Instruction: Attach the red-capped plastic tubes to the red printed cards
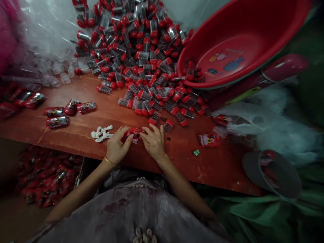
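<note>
Between my two hands, close to the table's front edge, is a small red printed plastic packet (135,132). My left hand (117,145) pinches its left end with thumb and fingers, and a yellow band circles that wrist. On the packet's right end, the fingers of my right hand (154,141) are closed. A crumpled white cloth strip (102,133) lies just left of my left hand. Beyond my hands spreads a big heap of small clear tubes with red caps (141,64), dark pieces inside them. My fingers partly cover the packet, so its contents are hard to make out.
Filled red packets (57,121) lie at the left. A red basin (243,44) leans at the back right. Clear empty tubes (58,72) are piled at the back left. One flat red packet (209,140) and a grey bin (272,173) are rightward. More packets (48,175) sit below the table.
</note>
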The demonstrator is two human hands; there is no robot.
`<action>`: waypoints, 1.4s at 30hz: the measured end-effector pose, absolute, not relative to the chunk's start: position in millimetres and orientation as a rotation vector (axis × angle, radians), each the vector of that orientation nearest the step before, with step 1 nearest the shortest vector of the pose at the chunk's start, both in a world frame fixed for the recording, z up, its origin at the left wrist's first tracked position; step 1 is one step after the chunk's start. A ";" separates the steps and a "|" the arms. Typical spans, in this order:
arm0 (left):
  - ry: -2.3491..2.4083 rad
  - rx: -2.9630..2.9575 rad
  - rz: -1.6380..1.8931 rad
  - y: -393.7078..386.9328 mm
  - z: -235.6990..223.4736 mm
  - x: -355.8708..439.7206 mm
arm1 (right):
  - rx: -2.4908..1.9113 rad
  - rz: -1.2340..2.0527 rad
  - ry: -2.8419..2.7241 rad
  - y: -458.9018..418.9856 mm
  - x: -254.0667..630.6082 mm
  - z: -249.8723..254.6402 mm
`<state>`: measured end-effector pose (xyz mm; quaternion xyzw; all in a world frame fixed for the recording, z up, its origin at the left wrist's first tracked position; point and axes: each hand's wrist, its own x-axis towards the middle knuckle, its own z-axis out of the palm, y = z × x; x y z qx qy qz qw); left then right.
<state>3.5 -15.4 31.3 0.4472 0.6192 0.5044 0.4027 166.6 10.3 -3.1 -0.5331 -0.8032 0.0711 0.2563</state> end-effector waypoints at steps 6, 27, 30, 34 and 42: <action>1.487 1.154 1.218 -4.1 32.0 15.4 | -1.377 0.251 -1.892 -1.7 169.1 12.5; 1.107 0.528 1.153 4.0 50.0 64.8 | -1.480 0.704 -1.352 -7.6 171.4 21.6; 1.076 0.354 1.128 7.0 51.0 65.7 | -1.542 0.665 -1.432 -3.7 177.7 18.9; 1.132 0.283 1.155 13.3 47.6 62.5 | -1.837 0.399 -1.620 9.5 198.3 22.8; 1.096 0.213 1.060 17.3 47.0 64.9 | -2.262 -0.054 -1.834 34.9 212.0 14.4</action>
